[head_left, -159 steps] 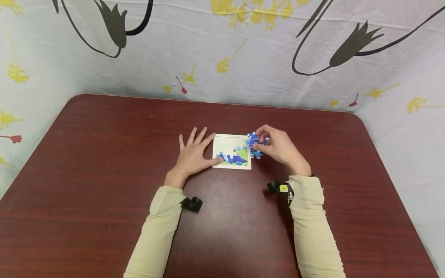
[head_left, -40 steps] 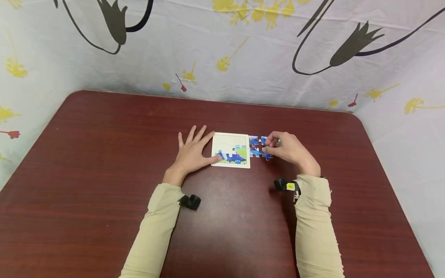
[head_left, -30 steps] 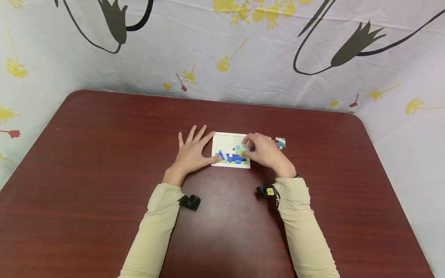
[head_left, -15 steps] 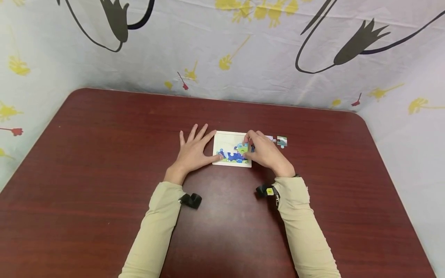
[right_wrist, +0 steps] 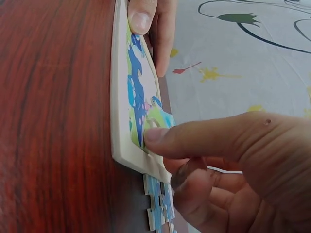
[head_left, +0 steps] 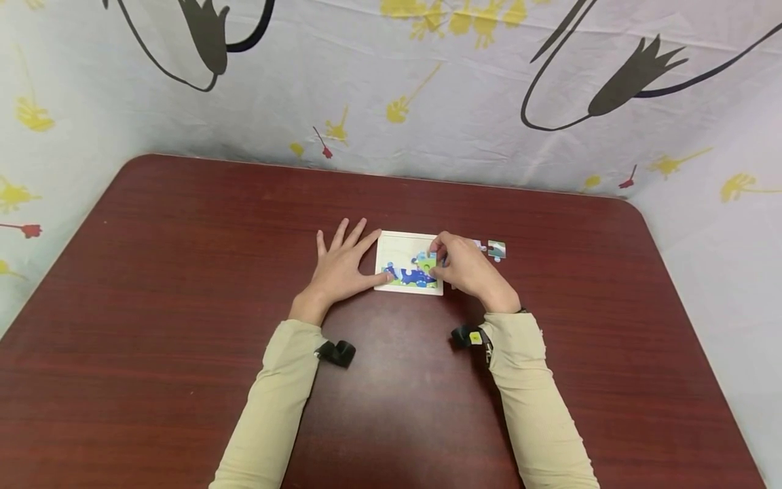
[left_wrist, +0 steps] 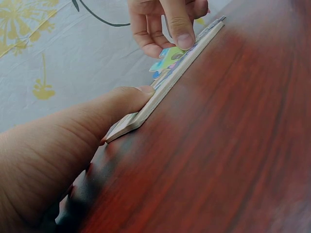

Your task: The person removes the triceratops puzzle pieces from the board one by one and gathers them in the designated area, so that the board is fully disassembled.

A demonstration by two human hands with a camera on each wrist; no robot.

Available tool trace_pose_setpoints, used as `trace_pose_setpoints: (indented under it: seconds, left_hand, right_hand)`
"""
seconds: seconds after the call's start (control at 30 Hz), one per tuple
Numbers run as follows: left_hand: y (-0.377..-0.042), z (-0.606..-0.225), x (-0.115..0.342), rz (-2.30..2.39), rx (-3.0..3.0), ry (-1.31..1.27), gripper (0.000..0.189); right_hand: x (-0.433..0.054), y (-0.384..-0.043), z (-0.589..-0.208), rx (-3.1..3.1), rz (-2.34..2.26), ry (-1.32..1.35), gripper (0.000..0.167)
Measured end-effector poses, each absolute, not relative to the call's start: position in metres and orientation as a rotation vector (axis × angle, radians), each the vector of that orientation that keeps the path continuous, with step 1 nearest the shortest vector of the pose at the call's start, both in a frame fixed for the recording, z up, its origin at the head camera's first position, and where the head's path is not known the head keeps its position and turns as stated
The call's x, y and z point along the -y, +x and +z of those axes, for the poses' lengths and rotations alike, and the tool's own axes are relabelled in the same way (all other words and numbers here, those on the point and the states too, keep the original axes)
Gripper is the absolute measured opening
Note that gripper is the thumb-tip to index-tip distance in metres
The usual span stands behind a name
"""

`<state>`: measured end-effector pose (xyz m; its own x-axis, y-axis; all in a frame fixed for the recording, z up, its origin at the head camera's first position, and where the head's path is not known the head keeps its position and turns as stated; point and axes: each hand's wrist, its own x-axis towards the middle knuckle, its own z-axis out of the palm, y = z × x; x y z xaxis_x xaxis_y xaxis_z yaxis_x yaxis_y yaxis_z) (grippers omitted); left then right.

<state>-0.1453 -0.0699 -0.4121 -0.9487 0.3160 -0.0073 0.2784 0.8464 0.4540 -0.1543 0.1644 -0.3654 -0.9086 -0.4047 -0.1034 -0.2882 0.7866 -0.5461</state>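
Note:
A square pale wooden puzzle tray point(head_left: 408, 292) lies on the table, with blue animal-patterned pieces point(head_left: 411, 276) along its near side. My left hand point(head_left: 338, 272) is spread flat at the tray's left side, its thumb resting on the near left corner and its index fingertip at the far left corner. My right hand point(head_left: 469, 268) pinches a green and light-blue puzzle piece point(head_left: 426, 262) between thumb and fingers at the tray's right side. In the left wrist view this green piece point(left_wrist: 168, 58) stands tilted up from the tray. The right palm hides some loose pieces.
Loose blue puzzle pieces point(right_wrist: 154, 199) lie against the tray's right edge. Another loose piece point(head_left: 497, 249) shows beyond the right hand. The dark red wooden table point(head_left: 183, 305) reaches back to a patterned white cloth point(head_left: 244, 122).
My right hand has moved left from the loose pieces to the tray's right side and taken hold of the green piece, which now tilts up. My left hand has stayed in place.

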Motion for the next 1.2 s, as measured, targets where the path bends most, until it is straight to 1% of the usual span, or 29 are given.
trace_pose_setpoints:
  seconds: [0.47, 0.63, 0.93, 1.2]
  left_hand:
    - [-0.146, -0.414, 0.071, 0.698, -2.941, 0.478, 0.089]
    - [-0.146, -0.412, 0.071, 0.702, -2.942, 0.483, 0.089]
    - [-0.147, -0.413, 0.069, 0.693, -2.933, 0.469, 0.093]
    - [-0.147, -0.412, 0.069, 0.677, -2.939, 0.470, 0.092]
  right_hand:
    - [-0.182, -0.156, -0.358, -2.750, -0.849, -0.587, 0.025]
    - [-0.194, -0.154, -0.351, -2.736, -0.872, -0.553, 0.023]
    - [-0.241, -0.152, -0.344, -2.781, -0.874, -0.443, 0.026]
    - [-0.279, -0.142, -0.346, -2.726, -0.832, -0.352, 0.029]
